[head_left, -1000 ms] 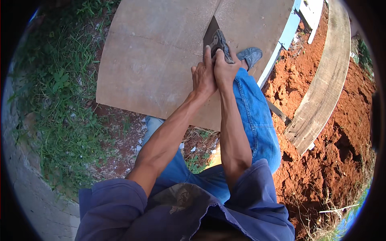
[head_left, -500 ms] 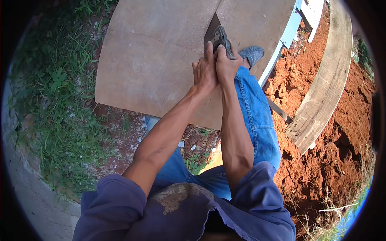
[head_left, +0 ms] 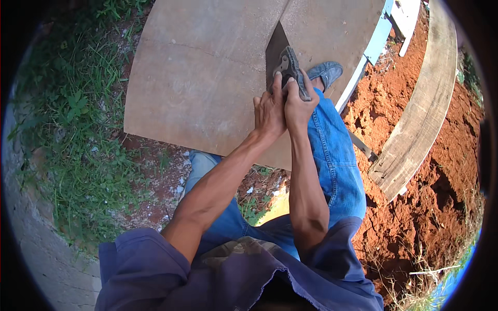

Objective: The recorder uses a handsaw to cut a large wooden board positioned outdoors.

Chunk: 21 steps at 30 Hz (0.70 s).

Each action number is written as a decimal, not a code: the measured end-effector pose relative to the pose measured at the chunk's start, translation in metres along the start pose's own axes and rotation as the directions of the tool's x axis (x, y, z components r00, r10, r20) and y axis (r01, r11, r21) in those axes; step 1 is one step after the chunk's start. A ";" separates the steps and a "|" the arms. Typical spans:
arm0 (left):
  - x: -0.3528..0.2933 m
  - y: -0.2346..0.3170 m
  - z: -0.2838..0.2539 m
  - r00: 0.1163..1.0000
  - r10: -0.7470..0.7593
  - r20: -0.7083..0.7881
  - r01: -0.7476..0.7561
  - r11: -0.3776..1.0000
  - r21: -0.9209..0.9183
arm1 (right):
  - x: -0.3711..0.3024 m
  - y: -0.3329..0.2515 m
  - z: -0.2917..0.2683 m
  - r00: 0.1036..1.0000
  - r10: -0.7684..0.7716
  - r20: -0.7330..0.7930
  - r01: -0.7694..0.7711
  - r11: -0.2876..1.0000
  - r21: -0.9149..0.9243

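A handsaw (head_left: 276, 49) with a dark blade and a black-grey handle stands in a cut line in a large brown plywood sheet (head_left: 197, 93). The blade's far end meets the cut, which runs on away from me. My right hand (head_left: 301, 108) is wrapped round the saw handle. My left hand (head_left: 270, 113) presses against the handle's left side, fingers closed on it, and lies against the right hand. Pale sawdust dots the sheet beside the cut. My right foot, in a grey shoe (head_left: 326, 73), rests on the sheet just right of the handle.
Along the sheet's right edge runs a pale blue-white strip (head_left: 376, 41). A weathered plank (head_left: 417, 119) lies on loose red soil (head_left: 441, 207) farther right. Green grass (head_left: 78, 155) and a grey concrete edge (head_left: 46, 254) are on the left.
Both hands and the saw handle have drawn back toward me, slightly to the right. More of the blade shows now.
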<state>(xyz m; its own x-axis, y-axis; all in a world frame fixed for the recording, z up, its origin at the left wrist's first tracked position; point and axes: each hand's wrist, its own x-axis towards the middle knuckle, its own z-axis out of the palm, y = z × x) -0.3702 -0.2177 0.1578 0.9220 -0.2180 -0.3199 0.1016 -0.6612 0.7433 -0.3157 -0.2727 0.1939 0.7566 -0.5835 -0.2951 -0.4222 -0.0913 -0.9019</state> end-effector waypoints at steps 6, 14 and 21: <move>-0.135 0.031 -0.067 0.974 -0.078 0.215 0.111 0.983 -0.148 | -0.139 -0.049 -0.065 0.992 0.123 -0.009 -0.122 0.969 -0.212; -0.171 0.050 -0.078 0.960 0.252 0.122 -0.209 0.935 -0.286 | -0.187 -0.066 -0.108 0.974 0.212 -0.075 -0.222 0.958 -0.182; -0.144 0.018 -0.120 0.874 0.359 0.328 -0.240 0.905 -0.351 | -0.153 -0.077 -0.069 0.997 0.006 -0.081 -0.017 0.990 -0.138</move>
<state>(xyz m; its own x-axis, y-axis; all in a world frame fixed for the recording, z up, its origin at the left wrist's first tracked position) -0.4562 -0.1118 0.2881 0.7197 -0.6631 -0.2057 0.0023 -0.2941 0.9558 -0.4328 -0.2322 0.3302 0.7111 -0.6475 -0.2740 -0.4999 -0.1916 -0.8446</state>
